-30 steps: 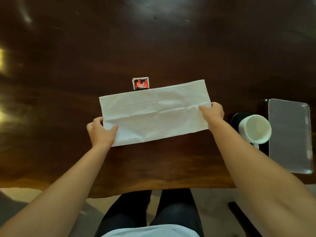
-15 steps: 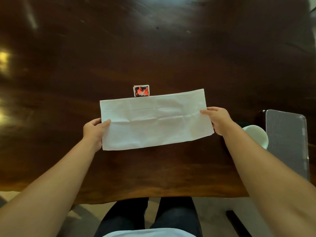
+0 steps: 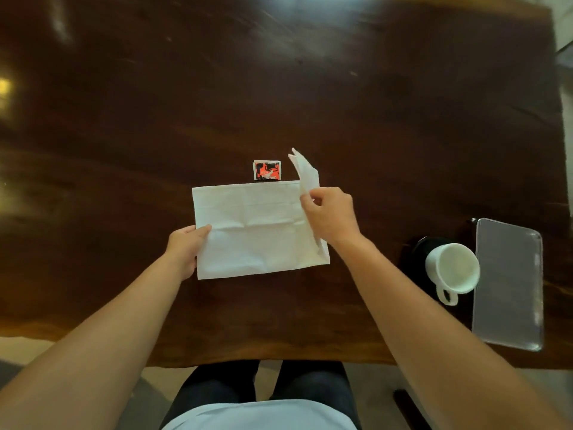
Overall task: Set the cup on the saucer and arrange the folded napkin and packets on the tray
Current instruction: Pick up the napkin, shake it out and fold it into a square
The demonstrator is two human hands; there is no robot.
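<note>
A white napkin lies on the dark wooden table in front of me. My left hand pinches its near left edge. My right hand grips the right end and holds it lifted and folded over toward the left. A red and black packet lies just beyond the napkin's far edge. At the right, a white cup rests on its side over a black saucer, handle toward me. A grey metal tray lies right of the cup.
The table's near edge runs just above my lap. The table's right edge lies past the tray, with a pale floor beyond it. Bright light reflections show on the far left of the tabletop.
My right hand has lifted the napkin's right end and swung it leftward, so the napkin now looks shorter. My left hand still holds the left edge.
</note>
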